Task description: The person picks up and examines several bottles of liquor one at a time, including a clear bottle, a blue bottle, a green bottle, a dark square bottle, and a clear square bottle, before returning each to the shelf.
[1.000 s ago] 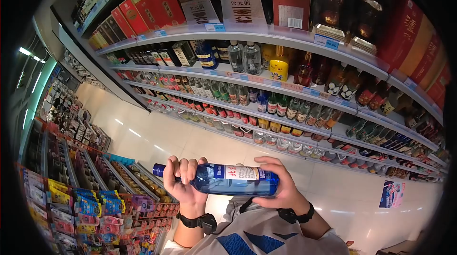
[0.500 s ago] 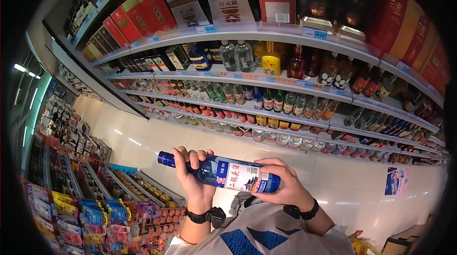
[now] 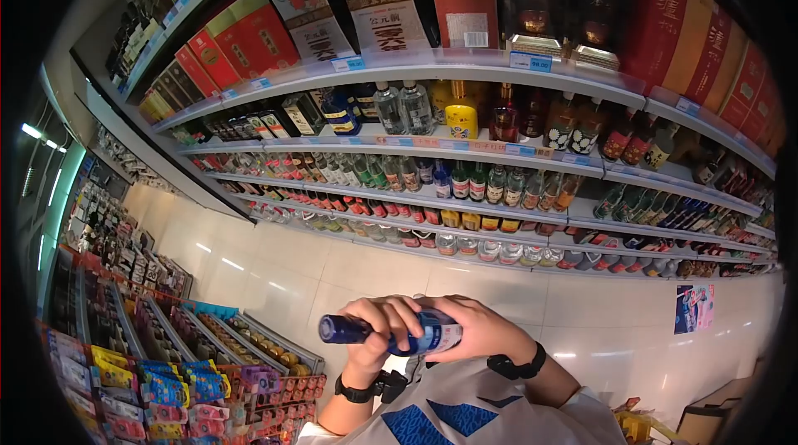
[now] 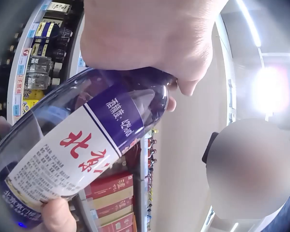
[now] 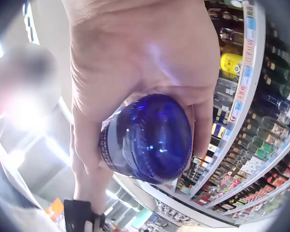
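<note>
Both hands hold one blue glass liquor bottle (image 3: 429,331) in front of the chest. In the head view its capped neck points left and toward the camera. My left hand (image 3: 378,330) wraps its fingers round the neck and shoulder. Around the base end curls my right hand (image 3: 482,330). A white label with red characters faces the left wrist view, where the bottle (image 4: 87,140) lies slantwise and a right thumb (image 4: 58,215) presses near the label's lower edge. The round blue base (image 5: 159,137) shows in the right wrist view, framed by the thumb and fingers.
Ahead stands a long shelf unit (image 3: 465,146) with rows of liquor bottles, and boxed bottles (image 3: 461,4) on top. At lower left is a rack of bagged snacks (image 3: 166,391). A pale tiled floor (image 3: 283,279) runs between. A poster (image 3: 694,309) lies on the floor at right.
The bottle has turned, first bringing its label front into sight, then swinging its cap toward the head camera. Both hands have come closer together and stayed on it.
</note>
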`<control>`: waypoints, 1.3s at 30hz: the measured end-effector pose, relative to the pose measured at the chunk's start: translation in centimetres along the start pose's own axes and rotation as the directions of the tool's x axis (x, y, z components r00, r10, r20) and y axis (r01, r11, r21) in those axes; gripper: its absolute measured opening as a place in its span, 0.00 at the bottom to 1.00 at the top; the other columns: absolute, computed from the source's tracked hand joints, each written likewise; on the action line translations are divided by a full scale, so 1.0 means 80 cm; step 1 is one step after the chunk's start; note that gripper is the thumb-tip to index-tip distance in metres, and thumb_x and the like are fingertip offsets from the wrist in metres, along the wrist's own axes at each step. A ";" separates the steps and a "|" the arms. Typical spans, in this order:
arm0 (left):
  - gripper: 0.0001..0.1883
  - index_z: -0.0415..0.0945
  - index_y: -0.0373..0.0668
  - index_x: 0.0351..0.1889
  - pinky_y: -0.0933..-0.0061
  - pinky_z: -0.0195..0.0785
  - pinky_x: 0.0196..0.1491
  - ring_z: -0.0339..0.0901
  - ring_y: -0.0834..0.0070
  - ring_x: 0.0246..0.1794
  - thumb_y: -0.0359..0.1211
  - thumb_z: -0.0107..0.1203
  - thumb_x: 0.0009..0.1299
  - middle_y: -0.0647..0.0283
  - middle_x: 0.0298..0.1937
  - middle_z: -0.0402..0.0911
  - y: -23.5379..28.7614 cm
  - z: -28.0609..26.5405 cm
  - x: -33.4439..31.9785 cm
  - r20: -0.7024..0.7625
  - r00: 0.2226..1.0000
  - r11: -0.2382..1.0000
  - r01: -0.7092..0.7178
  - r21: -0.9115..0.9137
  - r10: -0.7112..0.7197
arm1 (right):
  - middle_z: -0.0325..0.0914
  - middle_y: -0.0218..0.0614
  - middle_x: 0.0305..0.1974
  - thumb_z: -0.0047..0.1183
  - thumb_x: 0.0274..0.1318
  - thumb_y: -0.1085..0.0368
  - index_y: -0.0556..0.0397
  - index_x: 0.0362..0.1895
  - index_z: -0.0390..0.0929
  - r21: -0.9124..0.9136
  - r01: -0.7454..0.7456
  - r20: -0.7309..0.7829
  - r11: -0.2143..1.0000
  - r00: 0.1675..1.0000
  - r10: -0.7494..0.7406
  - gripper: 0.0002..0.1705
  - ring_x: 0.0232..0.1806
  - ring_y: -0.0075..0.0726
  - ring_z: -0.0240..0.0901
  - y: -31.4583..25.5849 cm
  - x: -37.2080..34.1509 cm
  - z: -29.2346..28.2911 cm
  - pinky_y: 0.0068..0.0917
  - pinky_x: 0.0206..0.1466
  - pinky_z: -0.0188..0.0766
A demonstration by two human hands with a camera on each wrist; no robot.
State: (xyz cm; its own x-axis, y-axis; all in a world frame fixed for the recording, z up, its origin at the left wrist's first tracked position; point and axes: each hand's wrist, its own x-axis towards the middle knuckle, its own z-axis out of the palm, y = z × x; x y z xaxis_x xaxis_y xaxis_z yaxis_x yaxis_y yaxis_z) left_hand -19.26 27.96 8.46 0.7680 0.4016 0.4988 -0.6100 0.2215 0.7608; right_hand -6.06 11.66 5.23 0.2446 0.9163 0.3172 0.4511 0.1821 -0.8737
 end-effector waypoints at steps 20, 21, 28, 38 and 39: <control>0.24 0.71 0.40 0.65 0.60 0.66 0.66 0.73 0.63 0.66 0.41 0.62 0.76 0.56 0.64 0.76 -0.014 0.037 -0.020 0.031 0.951 0.730 0.215 0.649 -0.308 | 0.79 0.39 0.51 0.79 0.44 0.43 0.48 0.71 0.56 0.718 0.292 -0.504 0.632 0.844 0.183 0.58 0.66 0.51 0.71 0.045 -0.043 0.027 0.50 0.74 0.63; 0.27 0.70 0.40 0.67 0.62 0.70 0.63 0.74 0.65 0.65 0.39 0.64 0.75 0.56 0.66 0.75 -0.022 0.035 -0.022 0.050 0.932 0.707 0.237 0.667 -0.359 | 0.79 0.39 0.52 0.78 0.44 0.39 0.47 0.72 0.56 0.715 0.300 -0.517 0.632 0.835 0.187 0.59 0.69 0.53 0.67 0.042 -0.040 0.024 0.52 0.77 0.57; 0.42 0.69 0.37 0.70 0.67 0.69 0.66 0.77 0.70 0.62 0.41 0.78 0.62 0.55 0.62 0.79 -0.040 0.038 -0.029 0.060 0.848 0.736 0.420 0.531 -0.527 | 0.73 0.44 0.64 0.77 0.45 0.37 0.45 0.74 0.56 0.674 0.337 -0.584 0.657 0.789 0.194 0.60 0.77 0.54 0.58 0.032 -0.028 0.034 0.53 0.81 0.52; 0.40 0.81 0.45 0.60 0.63 0.82 0.47 0.84 0.59 0.51 0.29 0.74 0.42 0.59 0.57 0.84 -0.024 0.002 -0.026 0.238 0.970 0.200 -0.241 0.950 0.042 | 0.76 0.42 0.53 0.59 0.65 0.46 0.47 0.63 0.66 0.750 0.553 -0.658 0.362 0.678 0.328 0.30 0.57 0.55 0.76 0.039 -0.018 -0.009 0.52 0.65 0.73; 0.41 0.82 0.47 0.59 0.65 0.82 0.44 0.84 0.63 0.50 0.29 0.73 0.39 0.61 0.57 0.84 -0.029 -0.004 -0.027 0.289 0.951 0.142 -0.302 0.943 0.108 | 0.78 0.43 0.50 0.55 0.68 0.48 0.48 0.60 0.67 0.755 0.554 -0.652 0.352 0.690 0.314 0.25 0.55 0.55 0.77 0.043 -0.019 -0.011 0.53 0.64 0.73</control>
State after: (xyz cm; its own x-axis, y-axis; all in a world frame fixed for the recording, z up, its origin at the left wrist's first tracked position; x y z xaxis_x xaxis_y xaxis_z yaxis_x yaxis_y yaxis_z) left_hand -19.54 26.87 5.47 0.7212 0.1491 0.6765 -0.1350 -0.9276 0.3484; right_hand -4.16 10.59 2.05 0.8703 0.4564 0.1850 -0.3536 0.8407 -0.4101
